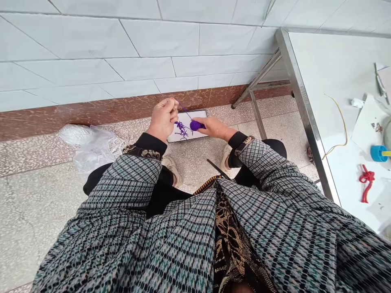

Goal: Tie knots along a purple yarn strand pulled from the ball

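Checked jacket (128,232) nearest my camera | left hand (162,120) pinches purple strand (183,108), right hand (215,128) grips yarn ball (195,125), seen over white tray (196,136); I judge their spacing tensions it | purple snippets (182,129) on tray, probably sparing the floor (30,203)

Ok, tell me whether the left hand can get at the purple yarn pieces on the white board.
Probably yes: the left hand appears near the purple yarn pieces, with the way looking mostly free. Its fingers pinch the strand running to the purple ball, so they may need freeing first.
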`<state>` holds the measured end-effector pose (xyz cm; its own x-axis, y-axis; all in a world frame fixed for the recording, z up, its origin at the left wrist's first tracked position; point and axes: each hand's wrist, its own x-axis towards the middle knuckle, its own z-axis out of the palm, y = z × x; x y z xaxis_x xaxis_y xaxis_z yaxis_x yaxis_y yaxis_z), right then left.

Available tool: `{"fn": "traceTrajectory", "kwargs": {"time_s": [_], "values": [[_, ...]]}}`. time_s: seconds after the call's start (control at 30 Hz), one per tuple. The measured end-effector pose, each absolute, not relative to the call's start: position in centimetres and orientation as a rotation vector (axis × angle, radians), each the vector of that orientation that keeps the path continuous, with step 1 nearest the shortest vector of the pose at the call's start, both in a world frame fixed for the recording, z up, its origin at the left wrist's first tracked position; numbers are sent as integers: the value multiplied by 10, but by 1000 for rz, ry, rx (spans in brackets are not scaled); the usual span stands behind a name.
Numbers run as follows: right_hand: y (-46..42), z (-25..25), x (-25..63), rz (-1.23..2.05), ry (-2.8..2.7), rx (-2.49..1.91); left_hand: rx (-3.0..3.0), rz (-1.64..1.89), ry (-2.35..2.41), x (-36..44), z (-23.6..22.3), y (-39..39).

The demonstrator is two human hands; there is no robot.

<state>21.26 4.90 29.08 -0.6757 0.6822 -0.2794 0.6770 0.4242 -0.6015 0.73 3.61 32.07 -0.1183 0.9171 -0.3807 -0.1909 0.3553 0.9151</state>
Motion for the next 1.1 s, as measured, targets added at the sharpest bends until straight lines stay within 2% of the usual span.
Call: {"fn": "traceTrajectory", "kwargs": {"time_s": [0.2,0.33,0.47,0.63,0.9,1.1], "values": [[51,289,220,1256,-2574,-1099,586,1095,1226,3,324,38],[47,301,223,1376,-2317,-951,516,1007,1213,1,320,40],[42,313,221,1644,-1960,-864,578,932,1163,11,314,37],[45,311,220,1871,-1556,-948,614,891,1165,26,317,32],[54,316,209,1883,-1300,-1189,872,803,1163,33,318,26],[54,325,201,1930,-1024,-1387,1331,759,1461,35,309,28]]}}
